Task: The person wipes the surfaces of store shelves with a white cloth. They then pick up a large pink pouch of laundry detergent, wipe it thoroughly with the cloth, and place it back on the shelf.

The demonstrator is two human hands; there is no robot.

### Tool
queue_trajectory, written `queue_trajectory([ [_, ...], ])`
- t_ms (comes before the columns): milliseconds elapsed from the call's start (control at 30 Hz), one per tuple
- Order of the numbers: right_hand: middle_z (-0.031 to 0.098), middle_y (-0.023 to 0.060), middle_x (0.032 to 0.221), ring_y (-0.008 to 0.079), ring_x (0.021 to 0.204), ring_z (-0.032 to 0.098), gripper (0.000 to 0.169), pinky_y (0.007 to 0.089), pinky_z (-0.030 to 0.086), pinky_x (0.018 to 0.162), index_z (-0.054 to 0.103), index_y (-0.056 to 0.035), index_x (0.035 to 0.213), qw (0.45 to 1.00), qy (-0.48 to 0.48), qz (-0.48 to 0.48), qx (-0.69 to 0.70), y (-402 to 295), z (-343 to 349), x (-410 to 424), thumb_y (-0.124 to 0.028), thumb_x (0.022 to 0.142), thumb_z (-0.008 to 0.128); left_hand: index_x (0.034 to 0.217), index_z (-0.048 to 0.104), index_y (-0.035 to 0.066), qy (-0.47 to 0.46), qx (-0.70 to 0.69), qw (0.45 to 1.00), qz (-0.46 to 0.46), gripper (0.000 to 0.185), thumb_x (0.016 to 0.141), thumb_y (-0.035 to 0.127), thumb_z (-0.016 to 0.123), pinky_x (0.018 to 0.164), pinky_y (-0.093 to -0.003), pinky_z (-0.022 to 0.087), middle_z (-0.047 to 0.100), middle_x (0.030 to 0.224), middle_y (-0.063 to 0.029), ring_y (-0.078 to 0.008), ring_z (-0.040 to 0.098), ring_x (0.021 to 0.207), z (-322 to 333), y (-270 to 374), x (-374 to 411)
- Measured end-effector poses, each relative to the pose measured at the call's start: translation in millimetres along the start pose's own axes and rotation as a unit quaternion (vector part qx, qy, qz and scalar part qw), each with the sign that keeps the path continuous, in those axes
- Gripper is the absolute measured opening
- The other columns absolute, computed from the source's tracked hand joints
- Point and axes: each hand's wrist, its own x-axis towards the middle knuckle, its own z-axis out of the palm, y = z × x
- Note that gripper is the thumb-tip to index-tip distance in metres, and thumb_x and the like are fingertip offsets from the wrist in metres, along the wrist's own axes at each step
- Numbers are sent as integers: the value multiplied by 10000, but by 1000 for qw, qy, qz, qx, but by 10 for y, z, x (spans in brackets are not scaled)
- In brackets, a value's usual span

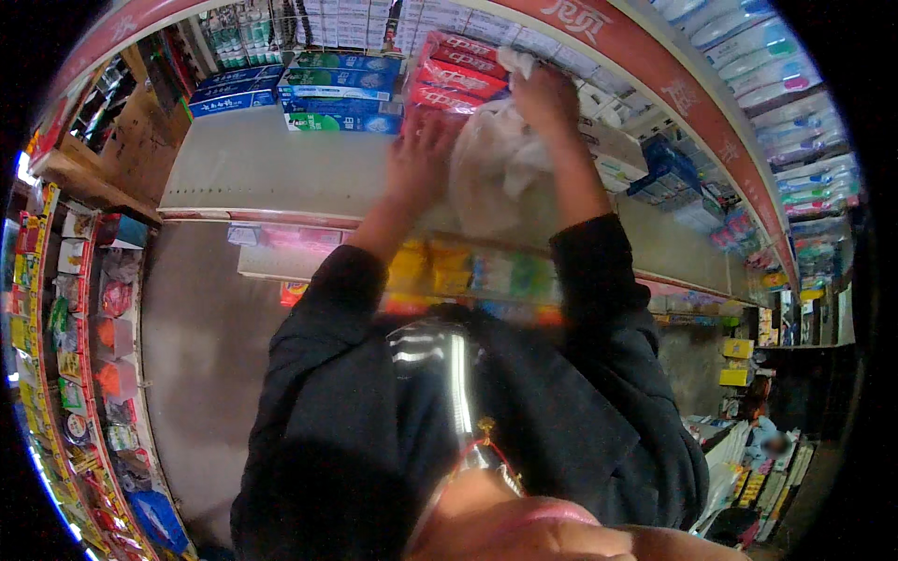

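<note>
Red toothpaste cartons [459, 70] lie stacked on a shelf [280, 165], under shiny clear plastic wrap. My left hand [424, 151] lies at the near end of these cartons, fingers apart and slightly blurred; its fingertips seem to touch the wrap. Crumpled in my right hand [549, 98] is part of a thin, whitish, see-through plastic bag [491, 158]. The rest of that bag hangs below, between my wrists and over the shelf's front edge. To the left of the red pack sit blue-and-green toothpaste cartons [340, 91].
Darker blue cartons [235, 91] lie farther left. On the right stand a pale carton [614, 158] and blue boxes [663, 168]. A red-trimmed upper shelf edge [596, 24] curves overhead, with toothbrush packs [807, 133] beyond. Stocked shelves [77, 350] line the left; a person [765, 442] is at lower right.
</note>
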Motion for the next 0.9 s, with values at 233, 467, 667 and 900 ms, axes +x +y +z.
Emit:
queue_trajectory([
  [233, 582, 247, 1162, 387, 1073, 569, 507, 471, 444, 947, 600, 12, 1110, 979, 79, -173, 69, -628, 210, 12, -426, 888, 472, 1325, 469, 143, -3, -24, 1000, -14, 556, 779, 179, 568, 945, -529, 389, 374, 1436, -95, -344, 313, 1341, 57, 101, -18],
  [467, 609, 233, 1110, 382, 1058, 562, 526, 467, 437, 936, 609, -4, 1103, 975, 64, -168, 132, -335, 86, -107, -465, 875, 500, 1345, 449, 162, 36, -23, 999, -10, 566, 795, 218, 567, 978, -588, 334, 351, 1452, -60, -330, 264, 1368, 150, -18, -54],
  [667, 621, 232, 1063, 394, 1025, 569, 481, 468, 444, 890, 597, 1, 1110, 985, 131, -95, 54, 625, 220, -195, -418, 888, 509, 1377, 412, 220, -1, -17, 1000, -9, 609, 799, 276, 598, 968, -596, 351, 367, 1433, -76, -336, 283, 1361, 3, 124, -20],
  [900, 610, 244, 1093, 412, 1024, 571, 425, 451, 426, 915, 581, 6, 1140, 960, 188, -3, 209, 942, 257, -307, -339, 895, 542, 1396, 382, 234, -5, -12, 1000, -15, 663, 787, 315, 629, 941, -587, 380, 369, 1436, -75, -347, 287, 1359, 12, 55, -14],
])
